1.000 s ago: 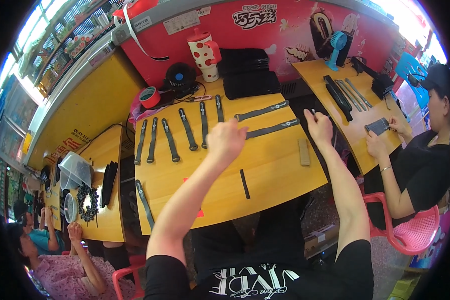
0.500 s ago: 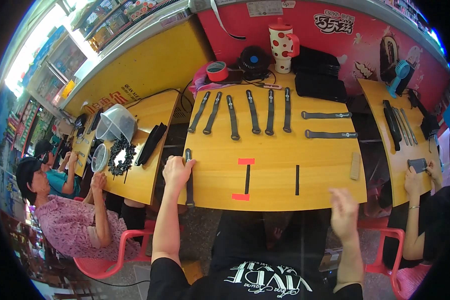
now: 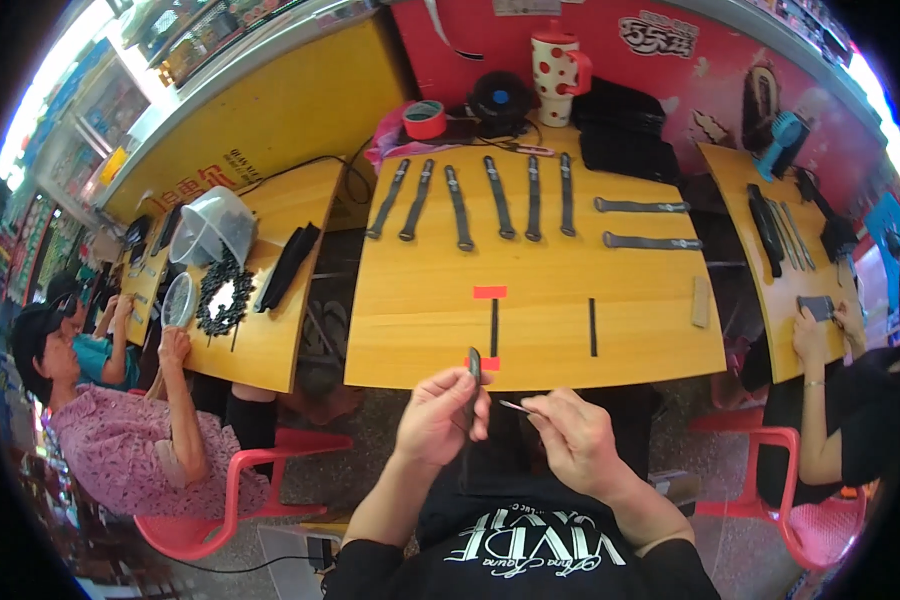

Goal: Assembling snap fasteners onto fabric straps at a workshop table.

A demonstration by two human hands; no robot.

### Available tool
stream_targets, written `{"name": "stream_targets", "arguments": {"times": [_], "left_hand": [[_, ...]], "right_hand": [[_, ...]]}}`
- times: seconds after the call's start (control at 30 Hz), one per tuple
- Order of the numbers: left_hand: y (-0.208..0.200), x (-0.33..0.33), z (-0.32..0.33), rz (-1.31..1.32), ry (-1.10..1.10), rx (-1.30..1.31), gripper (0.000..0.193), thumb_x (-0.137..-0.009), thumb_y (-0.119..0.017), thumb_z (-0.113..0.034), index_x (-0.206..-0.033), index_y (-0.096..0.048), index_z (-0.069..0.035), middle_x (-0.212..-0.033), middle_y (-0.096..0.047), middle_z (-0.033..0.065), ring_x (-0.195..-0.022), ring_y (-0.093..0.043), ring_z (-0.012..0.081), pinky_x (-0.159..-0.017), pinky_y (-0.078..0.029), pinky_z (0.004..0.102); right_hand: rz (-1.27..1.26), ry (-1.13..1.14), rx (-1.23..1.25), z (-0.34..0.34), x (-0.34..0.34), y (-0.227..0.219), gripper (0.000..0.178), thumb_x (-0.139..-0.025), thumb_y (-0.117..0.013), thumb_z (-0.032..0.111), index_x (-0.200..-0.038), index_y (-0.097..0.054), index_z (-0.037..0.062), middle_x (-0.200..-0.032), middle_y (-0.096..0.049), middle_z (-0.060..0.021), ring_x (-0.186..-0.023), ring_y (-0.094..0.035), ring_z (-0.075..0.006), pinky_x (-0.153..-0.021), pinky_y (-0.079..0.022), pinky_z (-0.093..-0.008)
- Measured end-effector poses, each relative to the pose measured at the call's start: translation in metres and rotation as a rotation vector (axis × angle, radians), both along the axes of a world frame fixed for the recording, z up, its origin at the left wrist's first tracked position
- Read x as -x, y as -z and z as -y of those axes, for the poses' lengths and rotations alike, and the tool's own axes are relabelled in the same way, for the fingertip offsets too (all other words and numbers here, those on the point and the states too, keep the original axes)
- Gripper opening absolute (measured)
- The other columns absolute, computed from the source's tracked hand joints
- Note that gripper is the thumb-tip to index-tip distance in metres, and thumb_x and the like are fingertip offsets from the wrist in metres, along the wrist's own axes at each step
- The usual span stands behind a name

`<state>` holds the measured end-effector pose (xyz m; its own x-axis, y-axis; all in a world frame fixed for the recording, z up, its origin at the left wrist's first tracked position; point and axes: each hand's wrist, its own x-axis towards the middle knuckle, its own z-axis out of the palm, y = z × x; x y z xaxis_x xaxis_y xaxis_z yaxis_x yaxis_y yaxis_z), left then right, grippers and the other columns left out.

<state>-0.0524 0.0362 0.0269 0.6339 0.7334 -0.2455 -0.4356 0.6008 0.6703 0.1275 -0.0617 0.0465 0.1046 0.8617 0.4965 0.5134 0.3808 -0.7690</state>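
In front of the table's near edge, my left hand point(image 3: 436, 418) pinches a dark grey strap point(image 3: 474, 366) upright, its upper end rising above the fingers and its tail hanging below. Beside it, my right hand point(image 3: 577, 442) is closed on a thin tool with a pale metal tip point(image 3: 513, 405); the fingers hide the rest, so its kind is unclear. That tip points left toward the strap without touching it. Several similar straps point(image 3: 501, 200) lie in a row across the far part of the table, and two more straps point(image 3: 642, 206) lie crosswise at the right.
Black strips point(image 3: 592, 328) and red tape pieces point(image 3: 489, 292) mark the yellow table point(image 3: 410, 330). A tan block point(image 3: 701, 302) lies at right. A spotted tumbler point(image 3: 554, 75), black fan point(image 3: 500, 100) and red tape roll point(image 3: 425, 119) stand behind. People work at tables either side.
My left hand has lifted the strap off the table's left side and brought it to the middle. My right hand has moved left beside it, the thin tool now showing. The view has shifted slightly.
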Motion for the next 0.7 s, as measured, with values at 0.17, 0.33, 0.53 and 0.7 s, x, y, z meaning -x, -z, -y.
{"name": "stream_targets", "arguments": {"times": [0.17,0.33,0.53,0.7], "left_hand": [[0.012,-0.027,0.017,0.105,0.063,0.116,0.025,-0.101,-0.052,-0.019,-0.114,-0.060,0.001,-0.072,-0.062,0.0080,-0.052,-0.060,0.0166,-0.049,-0.049,0.0251],[0.015,-0.036,0.018,0.083,0.102,0.120,0.024,-0.101,-0.052,-0.019,-0.114,-0.060,0.000,-0.072,-0.062,0.0076,-0.052,-0.060,0.0159,-0.049,-0.049,0.0249],[0.012,-0.042,0.020,0.053,0.108,0.087,0.022,-0.101,-0.053,-0.018,-0.111,-0.062,0.000,-0.072,-0.063,0.0079,-0.052,-0.060,0.0155,-0.048,-0.050,0.0244],[0.015,-0.043,0.020,0.022,0.107,0.051,0.021,-0.101,-0.052,-0.017,-0.109,-0.063,-0.001,-0.072,-0.064,0.0079,-0.052,-0.060,0.0154,-0.048,-0.049,0.0240]], "right_hand": [[0.127,0.135,-0.037,0.002,0.000,0.003,0.021,-0.080,-0.065,-0.008,-0.099,-0.062,-0.0017,-0.076,-0.055,-0.0132,-0.061,-0.058,-0.0295,-0.052,-0.046,-0.0356],[0.235,0.282,0.010,0.012,-0.005,0.014,0.024,-0.078,-0.067,-0.004,-0.100,-0.062,0.0002,-0.080,-0.057,-0.0120,-0.068,-0.062,-0.0298,-0.057,-0.049,-0.0372],[0.230,0.286,0.018,0.014,-0.010,0.013,0.023,-0.078,-0.067,-0.003,-0.101,-0.062,0.0005,-0.080,-0.057,-0.0116,-0.068,-0.063,-0.0292,-0.057,-0.050,-0.0365],[0.265,0.291,0.040,0.013,-0.012,0.015,0.023,-0.078,-0.067,-0.002,-0.100,-0.062,0.0012,-0.079,-0.056,-0.0109,-0.068,-0.063,-0.0276,-0.056,-0.049,-0.0358]]}}
